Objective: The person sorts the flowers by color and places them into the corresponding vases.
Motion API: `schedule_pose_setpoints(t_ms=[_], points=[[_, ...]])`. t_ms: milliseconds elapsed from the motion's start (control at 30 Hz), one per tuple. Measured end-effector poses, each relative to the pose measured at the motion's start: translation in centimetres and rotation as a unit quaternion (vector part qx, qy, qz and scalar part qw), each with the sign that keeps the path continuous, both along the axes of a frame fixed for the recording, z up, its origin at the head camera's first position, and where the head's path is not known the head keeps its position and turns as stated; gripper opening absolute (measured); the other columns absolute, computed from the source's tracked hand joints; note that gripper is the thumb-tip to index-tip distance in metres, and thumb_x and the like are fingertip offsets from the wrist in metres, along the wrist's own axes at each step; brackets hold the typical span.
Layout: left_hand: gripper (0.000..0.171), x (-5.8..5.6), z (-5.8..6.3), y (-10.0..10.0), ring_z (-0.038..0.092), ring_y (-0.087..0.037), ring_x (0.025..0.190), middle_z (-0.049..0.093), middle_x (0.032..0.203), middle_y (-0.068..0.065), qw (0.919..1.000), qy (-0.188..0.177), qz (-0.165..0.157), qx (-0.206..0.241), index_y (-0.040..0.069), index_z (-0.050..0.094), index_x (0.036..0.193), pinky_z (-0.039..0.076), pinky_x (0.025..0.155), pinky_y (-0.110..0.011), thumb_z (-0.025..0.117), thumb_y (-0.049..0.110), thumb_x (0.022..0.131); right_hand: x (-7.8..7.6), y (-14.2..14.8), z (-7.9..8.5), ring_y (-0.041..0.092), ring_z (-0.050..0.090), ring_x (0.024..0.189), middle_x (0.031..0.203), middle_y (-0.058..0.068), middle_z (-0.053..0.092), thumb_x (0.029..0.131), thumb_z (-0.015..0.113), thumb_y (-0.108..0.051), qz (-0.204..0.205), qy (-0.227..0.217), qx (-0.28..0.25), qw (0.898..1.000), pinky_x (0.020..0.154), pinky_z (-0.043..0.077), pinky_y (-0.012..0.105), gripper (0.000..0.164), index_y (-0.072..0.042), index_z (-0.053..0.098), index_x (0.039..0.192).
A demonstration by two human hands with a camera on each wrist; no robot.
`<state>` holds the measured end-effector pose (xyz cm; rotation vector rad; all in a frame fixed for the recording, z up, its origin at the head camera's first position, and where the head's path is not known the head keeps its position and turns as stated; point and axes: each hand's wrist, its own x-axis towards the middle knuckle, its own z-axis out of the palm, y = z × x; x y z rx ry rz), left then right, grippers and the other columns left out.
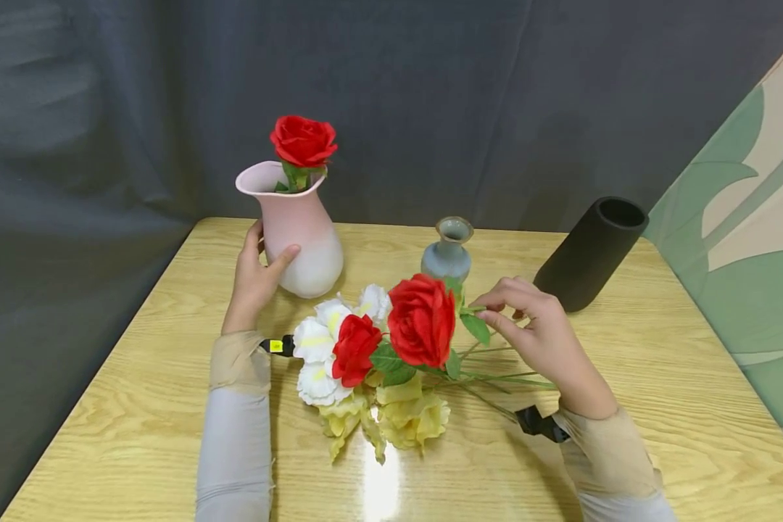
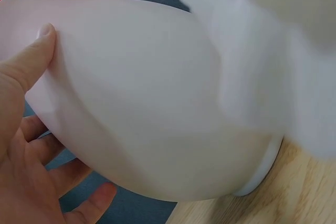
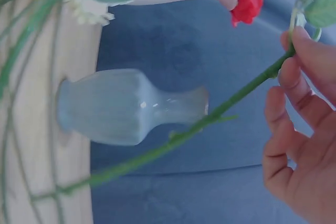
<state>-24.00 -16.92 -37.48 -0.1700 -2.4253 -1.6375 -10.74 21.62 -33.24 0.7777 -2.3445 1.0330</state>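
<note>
My left hand holds a pink-and-white vase at the back left, thumb on its front and the other fingers round its far side. One red rose stands in its mouth, leaves at the rim. Above the middle of the table, my right hand pinches another red rose by its stem, just below the leaves. In the right wrist view the green stem slants down from the fingertips, passing in front of a small blue vase.
On the table lie white flowers, a further red rose and yellow flowers, their stems pointing right. The blue vase stands behind them. A black vase is at the back right, before a dark curtain.
</note>
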Motion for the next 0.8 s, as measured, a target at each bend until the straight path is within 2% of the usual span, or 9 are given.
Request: schedule_pose_setpoints(t_ms=[133,267,433,533,600,700,733,800], points=[[0.083,-0.1,-0.1,0.2,0.032,-0.040,0.147,0.027,0.163,-0.014,1.0000,0.003,-0.005,-0.001,0.010,0.020,0.159,0.029,0.120,-0.053,0.068,0.035,0.095,-0.2,-0.8,1.0,0.002,0.050,0.078,0.079,-0.002,0.067,0.078,0.076,0.012,-0.035,0.008,-0.026,0.999,0.062,0.039,0.022,0.024,-0.010,0.075,0.089],[0.084,-0.2,-0.2,0.1,0.032,-0.040,0.147,0.027,0.163,-0.013,1.0000,-0.001,-0.005,-0.004,0.011,0.020,0.159,0.029,0.120,-0.053,0.067,0.035,0.095,-0.7,-1.9,1.8,0.004,0.052,0.081,0.079,0.001,0.066,0.082,0.072,0.012,-0.051,0.016,-0.057,0.997,0.062,0.041,0.020,0.019,-0.007,0.072,0.085],[0.085,-0.1,-0.2,0.0,0.031,-0.039,0.147,0.026,0.164,-0.012,1.0000,-0.007,-0.006,-0.002,0.011,0.019,0.159,0.028,0.121,-0.054,0.067,0.037,0.095,-1.8,-3.4,2.4,0.006,0.047,0.078,0.074,0.004,0.056,0.084,0.069,0.011,-0.026,0.052,-0.122,0.991,0.060,0.041,0.017,0.015,-0.001,0.065,0.077],[0.084,-0.1,-0.3,-0.2,0.031,-0.039,0.147,0.026,0.164,-0.012,1.0000,-0.008,-0.004,-0.002,0.011,0.019,0.159,0.028,0.121,-0.054,0.067,0.036,0.095,-2.6,-4.0,2.7,0.006,0.045,0.076,0.071,0.007,0.053,0.086,0.073,0.002,-0.007,0.077,-0.148,0.986,0.066,0.038,0.017,0.014,0.001,0.063,0.075],[0.084,-0.1,-0.4,-0.3,0.031,-0.039,0.147,0.026,0.163,-0.013,1.0000,-0.005,-0.002,-0.001,0.010,0.019,0.159,0.028,0.121,-0.054,0.068,0.035,0.095,-3.0,-4.3,3.0,0.009,0.047,0.076,0.073,0.013,0.057,0.086,0.074,0.000,-0.008,0.089,-0.152,0.984,0.069,0.039,0.018,0.011,0.005,0.065,0.081],[0.084,-0.2,-0.5,-0.4,0.031,-0.039,0.147,0.026,0.164,-0.012,1.0000,-0.009,0.001,-0.004,0.011,0.019,0.159,0.028,0.121,-0.054,0.067,0.036,0.095,-3.6,-4.7,3.3,0.015,0.054,0.070,0.075,0.020,0.063,0.085,0.069,0.000,-0.051,0.116,-0.133,0.983,0.073,0.041,0.015,0.011,0.009,0.064,0.089],[0.084,-0.2,-0.5,-0.4,0.031,-0.039,0.147,0.026,0.164,-0.012,0.9999,-0.010,0.001,-0.004,0.011,0.019,0.159,0.028,0.121,-0.054,0.067,0.036,0.095,-3.7,-4.9,3.4,0.015,0.055,0.070,0.075,0.022,0.063,0.083,0.067,0.002,-0.058,0.122,-0.134,0.982,0.073,0.041,0.013,0.012,0.010,0.063,0.091],[0.084,-0.1,-0.6,-0.4,0.030,-0.039,0.147,0.025,0.164,-0.012,0.9999,-0.014,0.000,-0.005,0.012,0.019,0.159,0.028,0.121,-0.054,0.067,0.037,0.095,-4.0,-5.2,3.5,0.005,0.058,0.072,0.077,0.021,0.065,0.081,0.063,0.003,-0.059,0.138,-0.149,0.977,0.074,0.043,0.008,0.014,0.013,0.061,0.091]])
